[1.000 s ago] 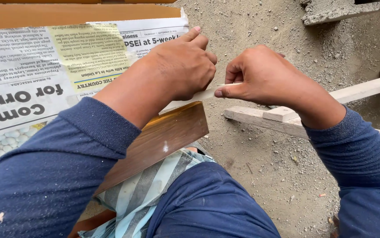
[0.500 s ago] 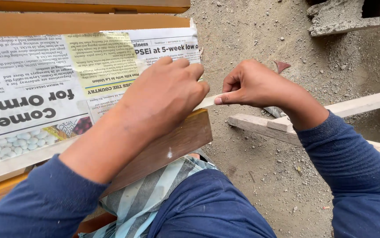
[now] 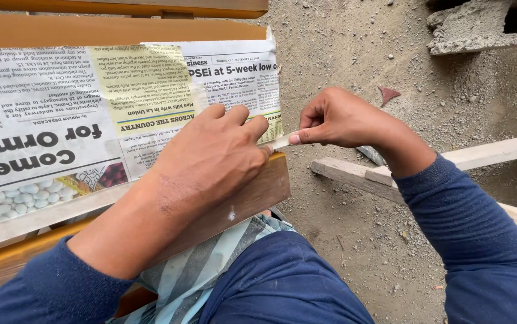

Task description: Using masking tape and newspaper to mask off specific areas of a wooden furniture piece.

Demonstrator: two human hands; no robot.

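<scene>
Tape (image 3: 281, 141), a thin pale strip, runs from the lower right corner of the newspaper (image 3: 60, 120) out past the edge of the wooden board (image 3: 252, 192), stretched between the two hands. The left hand (image 3: 210, 162) lies flat over that corner, its fingers (image 3: 252, 129) curled down and pressing the paper and the near end of the strip against the board. The right hand (image 3: 336, 120) is just beside it, off the board's edge, with thumb and forefinger closed in a pinch on the free end of the strip. The newspaper is spread face up over most of the board, with more pale tape along its lower edge. The board rests across the person's lap, over a striped cloth (image 3: 210, 270) and blue trousers (image 3: 282, 282). Both arms wear dark blue sleeves (image 3: 468, 228). Beyond the board is bare sandy ground (image 3: 342, 60) scattered with small stones. Two wooden battens (image 3: 486, 153) lie crossed on it under the right forearm, and a grey concrete block (image 3: 480, 27) sits at the top right.
</scene>
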